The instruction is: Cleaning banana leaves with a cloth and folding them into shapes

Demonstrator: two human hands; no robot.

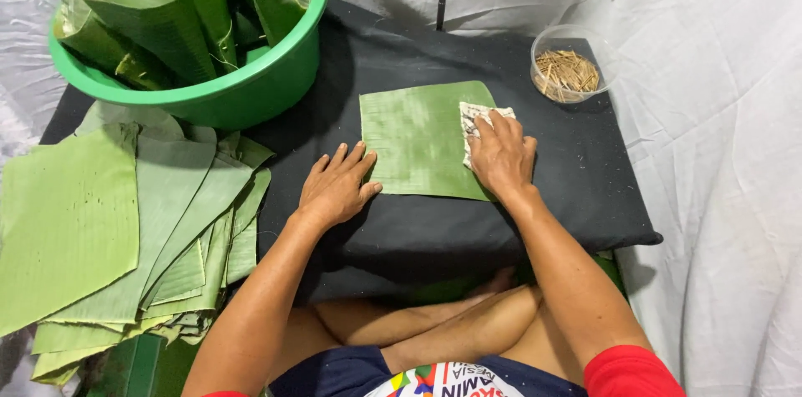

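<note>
A squarish piece of green banana leaf [422, 138] lies flat on a black cushion [468, 230] in front of me. My left hand [334, 187] rests flat, fingers spread, on the leaf's lower left corner. My right hand [501, 153] presses a small patterned white cloth [473, 116] onto the leaf's right edge, its fingers curled over the cloth.
A green plastic basin [251, 84] full of rolled leaf pieces stands at the back left. A stack of flat cut leaves [109, 222] lies to the left. A clear round tub of small wooden sticks [568, 71] sits at the back right. White sheeting surrounds everything.
</note>
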